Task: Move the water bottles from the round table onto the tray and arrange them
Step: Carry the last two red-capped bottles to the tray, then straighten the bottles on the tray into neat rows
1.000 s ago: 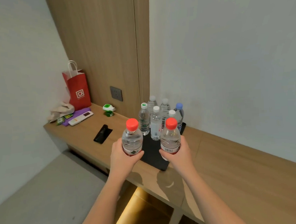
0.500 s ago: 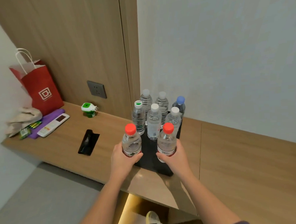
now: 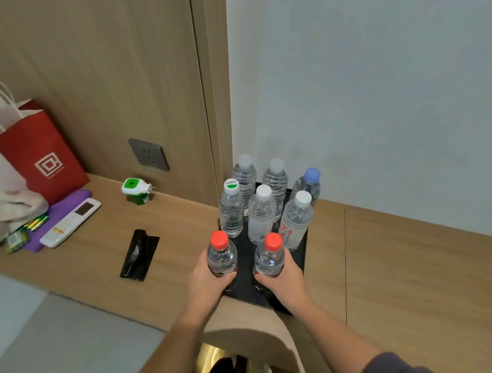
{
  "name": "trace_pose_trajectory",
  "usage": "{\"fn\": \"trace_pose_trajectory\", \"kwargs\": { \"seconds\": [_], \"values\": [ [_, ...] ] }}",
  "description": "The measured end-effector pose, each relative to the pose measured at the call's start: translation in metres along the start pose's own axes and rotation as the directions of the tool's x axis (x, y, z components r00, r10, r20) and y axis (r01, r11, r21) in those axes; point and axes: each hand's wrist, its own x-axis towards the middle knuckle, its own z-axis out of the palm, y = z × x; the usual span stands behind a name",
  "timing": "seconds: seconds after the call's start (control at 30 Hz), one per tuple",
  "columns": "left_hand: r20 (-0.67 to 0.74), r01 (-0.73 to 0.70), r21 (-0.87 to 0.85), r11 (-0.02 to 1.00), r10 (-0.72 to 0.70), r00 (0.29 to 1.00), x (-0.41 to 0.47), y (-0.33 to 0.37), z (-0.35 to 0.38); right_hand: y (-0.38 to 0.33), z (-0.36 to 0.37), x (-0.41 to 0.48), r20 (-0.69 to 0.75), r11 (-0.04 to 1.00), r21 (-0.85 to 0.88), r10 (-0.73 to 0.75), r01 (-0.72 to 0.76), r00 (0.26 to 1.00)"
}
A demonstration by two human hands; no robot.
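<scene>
a long wooden counter [image 3: 415, 277] is running along the wall, with wood panelling [image 3: 105, 79] standing behind its left part and a pale wall [image 3: 376, 79] behind its right. a grey floor [image 3: 62, 352] is showing below on the left. a grey socket [image 3: 149, 154] is sitting in the panelling.

a black tray [image 3: 300, 272] is lying on the counter against the pale wall. six bottles [image 3: 261, 214] are standing upright on its far part in two close rows, one with a blue cap. this cluster is filling the back, leaving only the near strip bare.

at the far left a red paper bag [image 3: 43, 157] is standing beside a cloth [image 3: 9, 210]. a remote [image 3: 70, 222] is lying on a purple pad [image 3: 66, 201], a green-and-white plug-in [image 3: 135, 189] is resting below the socket, and a black packet [image 3: 138, 254] is lying well apart from the tray.

the left hand [image 3: 205, 282] is wrapping its fingers round the left red-capped bottle [image 3: 221, 256], and the right hand [image 3: 285, 278] is gripping the right red-capped bottle [image 3: 270, 257]. both are upright over the tray's near part; whether their bases are touching it is hidden.

compared with half a second ago, both bottles are sitting lower and further in over the tray, and the head is looking from nearer.
</scene>
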Motion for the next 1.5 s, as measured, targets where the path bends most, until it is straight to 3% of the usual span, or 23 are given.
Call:
{"fn": "trace_pose_trajectory", "kwargs": {
  "seconds": [0.5,0.77,0.97,1.07,1.2,1.27,1.37,1.5],
  "values": [
    [0.299,-0.069,0.028,0.997,0.058,0.953,0.062,-0.042,-0.009,-0.007,0.044,0.014,-0.129,0.99,-0.01,0.136,-0.138,0.982],
    [0.321,-0.198,0.007,0.98,0.186,0.929,0.064,-0.033,-0.02,-0.021,0.038,0.01,-0.115,0.982,-0.065,0.169,-0.177,0.979],
    [0.401,-0.292,0.173,0.941,0.203,0.893,0.072,-0.005,-0.057,-0.071,-0.005,-0.001,0.013,0.924,-0.35,0.167,-0.152,0.986],
    [0.502,-0.454,0.366,0.812,0.239,0.832,0.08,0.031,-0.079,-0.101,-0.031,-0.012,0.079,0.838,-0.539,0.156,-0.089,0.985],
    [0.552,-0.653,0.574,0.495,0.355,0.754,0.078,0.094,-0.105,-0.156,-0.061,-0.024,0.124,0.668,-0.744,0.183,-0.031,0.975],
    [0.538,-0.702,0.596,0.391,0.455,0.71,0.075,0.126,-0.115,-0.188,-0.071,-0.025,0.139,0.589,-0.808,0.158,0.02,0.978],
    [0.534,-0.745,0.625,0.232,0.569,0.625,0.081,0.173,-0.115,-0.226,-0.082,-0.014,0.127,0.548,-0.832,0.044,0.083,0.991],
    [0.557,-0.725,0.68,0.108,0.568,0.606,0.109,0.214,-0.095,-0.248,-0.091,0.024,0.072,0.52,-0.846,-0.103,0.115,0.992]
  ]
}}
